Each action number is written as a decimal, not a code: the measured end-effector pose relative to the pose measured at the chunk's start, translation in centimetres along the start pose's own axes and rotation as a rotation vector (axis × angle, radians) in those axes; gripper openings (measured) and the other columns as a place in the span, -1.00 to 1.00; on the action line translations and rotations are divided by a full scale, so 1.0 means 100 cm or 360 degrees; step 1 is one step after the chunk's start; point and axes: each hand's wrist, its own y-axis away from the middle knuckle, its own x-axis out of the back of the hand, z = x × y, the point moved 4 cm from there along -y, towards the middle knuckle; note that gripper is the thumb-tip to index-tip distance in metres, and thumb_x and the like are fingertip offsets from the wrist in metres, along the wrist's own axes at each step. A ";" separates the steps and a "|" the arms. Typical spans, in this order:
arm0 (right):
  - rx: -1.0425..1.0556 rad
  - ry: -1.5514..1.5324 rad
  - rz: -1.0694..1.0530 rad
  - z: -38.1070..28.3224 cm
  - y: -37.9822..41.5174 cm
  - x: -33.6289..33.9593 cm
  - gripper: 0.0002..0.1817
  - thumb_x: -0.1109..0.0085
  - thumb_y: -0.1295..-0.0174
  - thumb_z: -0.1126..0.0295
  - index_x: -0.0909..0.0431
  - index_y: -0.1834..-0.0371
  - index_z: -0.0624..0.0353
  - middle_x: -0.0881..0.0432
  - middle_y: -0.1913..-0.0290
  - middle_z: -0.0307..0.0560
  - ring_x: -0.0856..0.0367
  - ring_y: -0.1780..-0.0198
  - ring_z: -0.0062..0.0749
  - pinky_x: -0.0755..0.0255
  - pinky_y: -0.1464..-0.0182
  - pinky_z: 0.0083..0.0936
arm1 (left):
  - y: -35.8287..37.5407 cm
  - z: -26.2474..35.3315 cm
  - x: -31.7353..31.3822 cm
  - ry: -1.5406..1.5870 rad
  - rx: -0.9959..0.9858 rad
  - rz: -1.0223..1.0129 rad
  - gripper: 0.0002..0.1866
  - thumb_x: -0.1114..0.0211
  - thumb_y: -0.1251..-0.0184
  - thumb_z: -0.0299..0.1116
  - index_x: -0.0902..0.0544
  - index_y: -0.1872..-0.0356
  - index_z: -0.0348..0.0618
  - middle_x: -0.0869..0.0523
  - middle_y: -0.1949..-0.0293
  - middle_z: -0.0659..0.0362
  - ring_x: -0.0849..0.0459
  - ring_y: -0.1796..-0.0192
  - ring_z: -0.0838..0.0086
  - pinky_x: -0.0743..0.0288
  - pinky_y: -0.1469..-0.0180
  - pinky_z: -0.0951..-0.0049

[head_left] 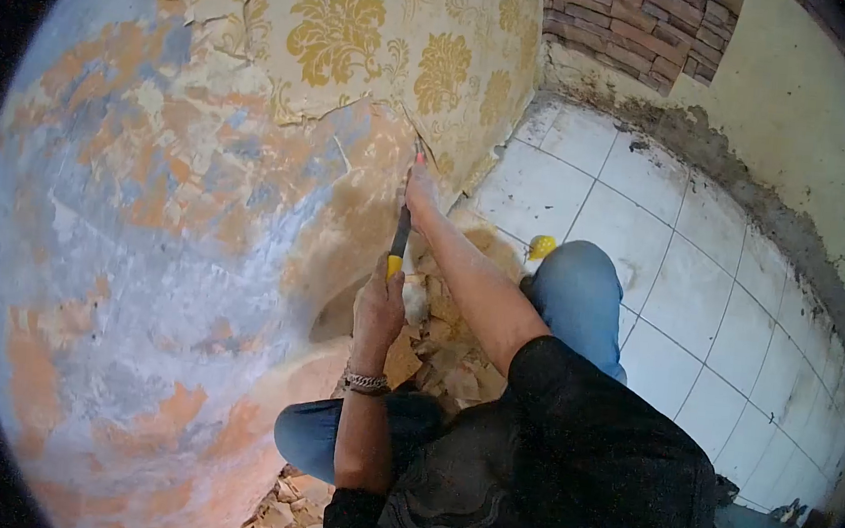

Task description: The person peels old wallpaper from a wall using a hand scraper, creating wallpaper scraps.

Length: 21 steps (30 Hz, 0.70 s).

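Note:
Both my hands are closed around a long-handled scraper point(403, 231) with a dark shaft and a yellow band. My left hand point(378, 305), with a chain bracelet at its wrist, wraps the lower end by the yellow part. Farther up, my right hand point(420, 192) grips near the head, where a bit of red shows. The scraper's tip meets the wall at a torn edge of the patterned wallpaper point(338, 25), cream with gold motifs; its blade is too small to make out. Left of it the stripped wall point(185, 255) shows grey, orange and whitish patches.
Torn paper scraps point(455, 361) lie on the floor between my knees, with more scraps point(289, 512) by the wall base. A small yellow object point(542, 247) rests on the white tiled floor point(635, 216). Brick-pattern covering point(650, 24) is on the adjoining wall.

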 end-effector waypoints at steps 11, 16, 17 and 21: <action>-0.0116 0.0013 0.0156 0.001 -0.105 0.047 -0.49 0.17 -0.32 -0.19 -0.43 0.45 0.04 -0.37 0.66 -0.22 -0.44 0.58 -0.43 -0.35 0.50 -0.42 | -0.071 0.014 -0.041 0.0005 0.0104 -0.0224 -0.55 -0.02 -0.47 -0.18 -0.46 -0.17 -0.34 -0.63 0.15 -0.32 -0.60 0.06 -0.18 -0.43 0.07 -0.07; 0.0155 0.0197 0.0132 0.013 -0.063 0.042 -0.49 0.23 -0.37 -0.07 -0.48 0.19 0.19 -0.50 0.53 -0.01 -0.43 0.67 -0.25 -0.34 0.63 -0.28 | -0.039 0.019 -0.030 0.0193 0.0224 -0.0234 -0.52 -0.01 -0.47 -0.20 -0.41 -0.23 -0.37 -0.62 0.15 -0.37 -0.61 0.08 -0.22 -0.43 0.10 -0.10; 0.0143 0.0192 0.0132 0.018 -0.049 0.039 -0.49 0.23 -0.37 -0.07 -0.48 0.19 0.19 -0.50 0.53 -0.01 -0.43 0.67 -0.25 -0.34 0.63 -0.28 | -0.028 0.014 -0.029 0.0185 0.0233 -0.0237 -0.52 -0.01 -0.47 -0.20 -0.41 -0.23 -0.37 -0.62 0.15 -0.37 -0.61 0.08 -0.22 -0.43 0.10 -0.10; -0.0005 0.0225 0.0083 0.050 -0.045 0.037 -0.45 0.28 -0.41 -0.09 -0.49 -0.09 0.13 -0.56 0.37 -0.14 -0.48 0.46 -0.38 -0.40 0.43 -0.40 | -0.011 -0.007 -0.031 0.0147 0.0303 -0.0240 -0.52 0.00 -0.48 -0.20 -0.39 -0.25 -0.38 -0.63 0.17 -0.37 -0.62 0.10 -0.23 -0.44 0.13 -0.09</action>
